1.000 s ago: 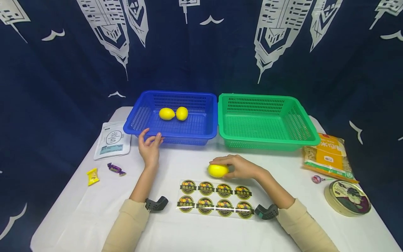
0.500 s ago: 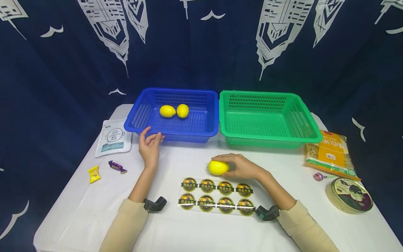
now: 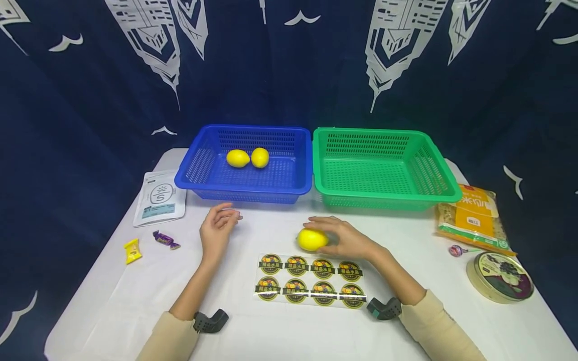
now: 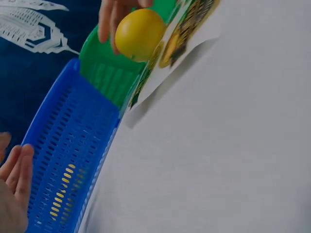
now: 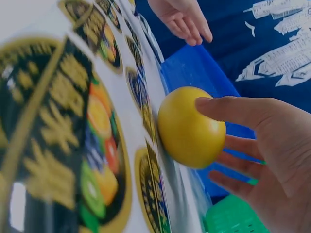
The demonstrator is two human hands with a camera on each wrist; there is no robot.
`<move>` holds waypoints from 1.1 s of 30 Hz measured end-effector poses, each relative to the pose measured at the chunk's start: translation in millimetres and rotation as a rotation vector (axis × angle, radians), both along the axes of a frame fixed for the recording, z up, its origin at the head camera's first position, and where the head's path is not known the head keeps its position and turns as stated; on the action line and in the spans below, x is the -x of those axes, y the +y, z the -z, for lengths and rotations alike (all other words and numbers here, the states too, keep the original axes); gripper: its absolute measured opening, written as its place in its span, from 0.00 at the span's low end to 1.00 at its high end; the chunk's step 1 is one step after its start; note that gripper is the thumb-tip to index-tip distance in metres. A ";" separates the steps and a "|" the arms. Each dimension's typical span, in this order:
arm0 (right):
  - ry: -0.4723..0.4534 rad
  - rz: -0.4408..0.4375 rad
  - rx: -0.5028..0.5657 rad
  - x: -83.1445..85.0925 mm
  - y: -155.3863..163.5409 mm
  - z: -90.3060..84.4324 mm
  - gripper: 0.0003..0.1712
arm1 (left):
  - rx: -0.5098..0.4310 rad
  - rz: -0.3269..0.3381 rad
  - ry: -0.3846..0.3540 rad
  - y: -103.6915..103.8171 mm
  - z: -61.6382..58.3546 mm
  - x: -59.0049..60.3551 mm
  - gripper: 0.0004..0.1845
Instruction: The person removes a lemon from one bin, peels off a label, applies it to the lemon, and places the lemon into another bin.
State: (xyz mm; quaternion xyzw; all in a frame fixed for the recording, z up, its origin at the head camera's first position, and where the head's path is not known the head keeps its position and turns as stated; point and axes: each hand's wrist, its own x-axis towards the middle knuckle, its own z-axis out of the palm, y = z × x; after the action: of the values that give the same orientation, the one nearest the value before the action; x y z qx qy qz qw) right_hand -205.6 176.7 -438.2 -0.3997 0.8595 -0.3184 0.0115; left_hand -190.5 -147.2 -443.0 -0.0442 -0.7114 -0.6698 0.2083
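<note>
My right hand [image 3: 345, 238] holds a yellow lemon [image 3: 311, 239] just behind the sticker sheet [image 3: 311, 280], on the white table. In the right wrist view the thumb [image 5: 233, 109] lies on the near side of the lemon [image 5: 189, 128], the other fingers partly hidden beyond it. My left hand [image 3: 218, 233] holds nothing, its fingers loosely bent, in front of the blue basket [image 3: 244, 194]. Two more lemons [image 3: 238, 158] lie side by side in that basket. Round fruit stickers with dark banners cover the sheet in two rows.
Right of the blue basket stands a green basket [image 3: 388, 201]. A white pouch [image 3: 160, 198], a purple candy [image 3: 165, 239] and a yellow candy [image 3: 133, 250] lie at left. At right are an orange food bag [image 3: 474, 220], a lollipop [image 3: 456, 250] and a round tin [image 3: 500, 277].
My left hand has drawn back from the blue basket's front rim toward me, its fingers more bent. The right hand stays at the lemon, its fingers shifting slightly.
</note>
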 end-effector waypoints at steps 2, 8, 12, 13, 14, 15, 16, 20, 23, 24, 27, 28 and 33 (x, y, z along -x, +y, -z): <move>0.048 0.016 0.026 -4.5 -3.4 -3.1 0.37 | 0.089 0.111 -0.014 -3.0 10.6 -4.1 0.16; 0.128 0.055 0.243 -29.1 -25.6 -12.1 0.30 | 0.489 0.348 -0.002 -5.1 30.6 -19.5 0.22; 0.086 0.037 0.363 -48.0 -49.6 -6.3 0.26 | 0.657 0.383 0.005 -2.6 39.5 -26.4 0.28; 0.064 0.029 0.382 -52.2 -55.5 -3.4 0.26 | 0.685 0.387 0.003 -2.1 41.5 -27.9 0.29; 0.046 0.022 0.394 -55.9 -61.2 -0.5 0.26 | 0.710 0.387 -0.002 -1.7 43.4 -29.3 0.30; 0.021 0.016 0.404 -59.3 -66.7 2.5 0.26 | 0.734 0.384 -0.001 -1.4 45.0 -30.3 0.31; -0.005 0.016 0.408 -62.1 -71.7 5.2 0.26 | 0.757 0.379 0.003 -1.3 46.8 -30.9 0.31; -0.065 0.064 0.376 -68.1 -86.0 16.0 0.28 | 0.788 0.362 0.054 -1.2 52.1 -31.0 0.28; -0.071 0.120 0.330 -69.3 -91.1 23.2 0.28 | 0.777 0.352 0.088 -1.0 54.3 -30.8 0.23; -0.063 0.139 0.315 -69.3 -92.1 25.1 0.28 | 0.771 0.349 0.094 -1.0 54.8 -30.7 0.22; -0.025 0.181 0.285 -67.8 -94.4 29.6 0.27 | 0.744 0.348 0.097 -0.6 55.5 -29.4 0.18; -0.009 0.191 0.277 -67.2 -94.9 30.3 0.26 | 0.730 0.349 0.090 -0.6 55.3 -29.0 0.17; 0.062 0.216 0.257 -65.0 -96.6 30.9 0.23 | 0.625 0.373 -0.027 -0.8 51.6 -29.0 0.15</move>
State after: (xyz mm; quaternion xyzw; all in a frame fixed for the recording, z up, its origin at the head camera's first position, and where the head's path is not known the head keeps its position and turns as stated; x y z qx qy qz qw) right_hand -140.6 80.1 -469.1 -0.3130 0.8495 -0.4126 -0.1007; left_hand -161.5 -148.0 -494.6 -0.2260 -0.8641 -0.4469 0.0498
